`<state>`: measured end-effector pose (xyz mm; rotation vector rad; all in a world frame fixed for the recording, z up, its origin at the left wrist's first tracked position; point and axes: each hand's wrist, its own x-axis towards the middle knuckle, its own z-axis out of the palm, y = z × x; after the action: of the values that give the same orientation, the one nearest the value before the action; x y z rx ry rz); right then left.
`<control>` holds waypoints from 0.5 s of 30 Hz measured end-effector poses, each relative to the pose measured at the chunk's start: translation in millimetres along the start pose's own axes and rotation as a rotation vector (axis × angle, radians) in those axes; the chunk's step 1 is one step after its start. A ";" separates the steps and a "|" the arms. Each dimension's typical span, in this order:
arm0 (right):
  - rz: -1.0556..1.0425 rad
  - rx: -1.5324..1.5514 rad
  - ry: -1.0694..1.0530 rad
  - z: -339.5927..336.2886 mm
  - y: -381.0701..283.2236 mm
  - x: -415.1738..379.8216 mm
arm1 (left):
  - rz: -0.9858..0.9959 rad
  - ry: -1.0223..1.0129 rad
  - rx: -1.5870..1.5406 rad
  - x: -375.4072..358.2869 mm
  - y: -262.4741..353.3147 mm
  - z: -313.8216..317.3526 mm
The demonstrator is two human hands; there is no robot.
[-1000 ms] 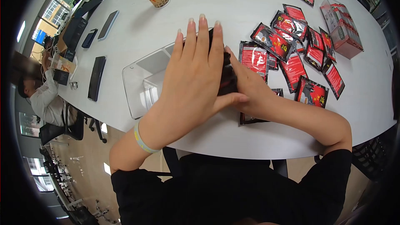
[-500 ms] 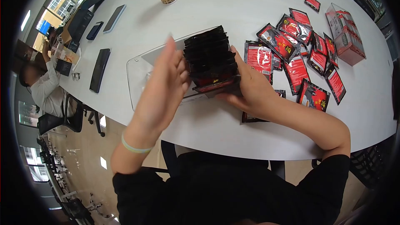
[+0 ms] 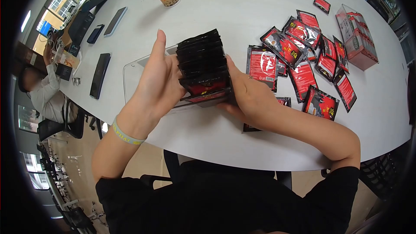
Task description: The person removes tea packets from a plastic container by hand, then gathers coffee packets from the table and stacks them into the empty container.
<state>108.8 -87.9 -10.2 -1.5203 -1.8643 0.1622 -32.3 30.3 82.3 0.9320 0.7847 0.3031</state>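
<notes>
In the head view, the stack of packets (image 3: 203,63) is a thick row of glossy black edges, with red print showing at the near end. It sits between the two hands, above the bench (image 3: 208,143). The left hand (image 3: 158,80) has its fingers partly open against one side, thumb raised clear; the right hand (image 3: 251,91) curves its fingers round the other side, gripping it.
</notes>
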 end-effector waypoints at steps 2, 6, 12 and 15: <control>-0.008 0.016 0.018 1.6 -1.2 -2.1 | -0.029 0.041 0.045 -1.0 -0.3 3.7; 0.027 0.046 0.003 -0.2 0.5 -1.4 | -0.024 0.107 0.092 -1.1 -2.6 8.5; -0.016 0.046 -0.049 -16.3 7.6 4.6 | 0.017 0.008 0.079 0.9 -1.1 -9.9; -0.073 -0.066 -0.064 -51.9 8.0 15.5 | 0.164 0.083 0.158 -12.5 -8.6 -18.9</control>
<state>145.1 -88.8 30.8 -1.5046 -1.9899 0.1182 -55.2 29.8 74.7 1.1415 0.8188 0.4292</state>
